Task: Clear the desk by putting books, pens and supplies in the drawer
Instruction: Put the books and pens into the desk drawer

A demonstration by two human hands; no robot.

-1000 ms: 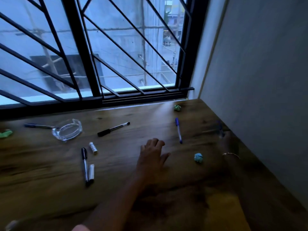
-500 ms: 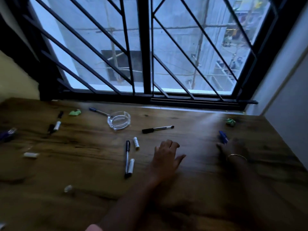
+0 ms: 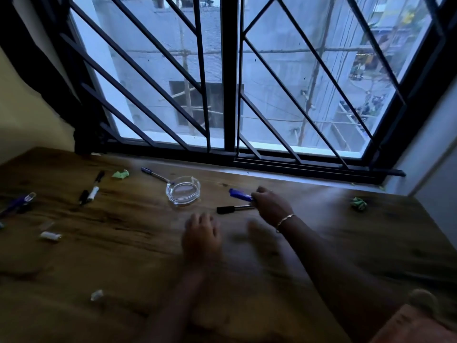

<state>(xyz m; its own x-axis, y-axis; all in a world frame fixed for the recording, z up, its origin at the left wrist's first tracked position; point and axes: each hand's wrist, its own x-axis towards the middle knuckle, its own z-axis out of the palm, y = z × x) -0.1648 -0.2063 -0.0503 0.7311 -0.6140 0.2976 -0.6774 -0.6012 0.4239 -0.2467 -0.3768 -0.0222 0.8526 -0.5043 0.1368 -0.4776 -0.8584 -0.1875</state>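
My right hand [image 3: 271, 206], with a bracelet on the wrist, grips a blue pen [image 3: 239, 194] above the wooden desk [image 3: 333, 243], just right of a glass ashtray [image 3: 183, 189]. A black marker [image 3: 233, 208] lies on the desk directly under that hand. My left hand [image 3: 201, 237] is blurred and rests flat on the desk in the middle, holding nothing. A blue-capped pen [image 3: 153, 174] leans against the ashtray's left side. Two black markers [image 3: 92, 188] lie farther left. The drawer is not in view.
Green crumpled paper [image 3: 120, 174] lies near the window, another green wad [image 3: 359, 204] at the right. White caps [image 3: 50, 235] and a small scrap [image 3: 96, 294] sit at the left front, with purple pens [image 3: 17, 203] by the left edge. A barred window [image 3: 228, 95] runs along the back.
My right hand picked up the blue pen and carried it left toward the ashtray. My view swung left, showing more of the desk's left side. My left hand stayed flat.
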